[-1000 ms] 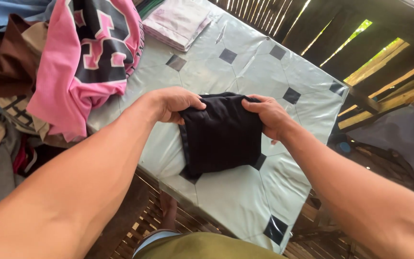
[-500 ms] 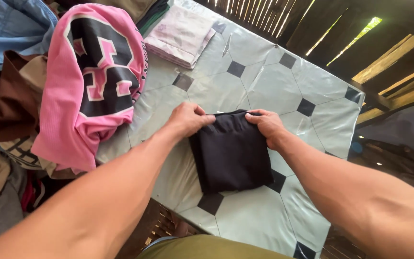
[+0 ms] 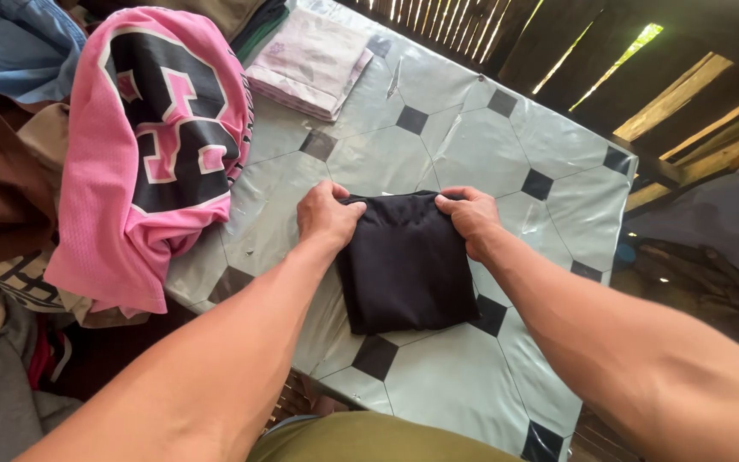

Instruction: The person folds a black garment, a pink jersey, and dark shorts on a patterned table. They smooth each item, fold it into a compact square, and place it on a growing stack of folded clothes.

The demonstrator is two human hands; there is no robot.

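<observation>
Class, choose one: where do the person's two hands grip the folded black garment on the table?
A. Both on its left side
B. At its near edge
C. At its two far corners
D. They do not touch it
C: the left hand and right hand each pinch a far corner of the black garment, which lies on the table.

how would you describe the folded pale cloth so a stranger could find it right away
Start at the grey tiled-pattern table, where both hands grip a black folded garment in the middle. Look past the left hand to the table's far left corner: the pale cloth lies there, beside the pink shirt. It is the only flat, neatly folded stack in a washed-out pinkish white; everything left of it is a crumpled heap.
</observation>
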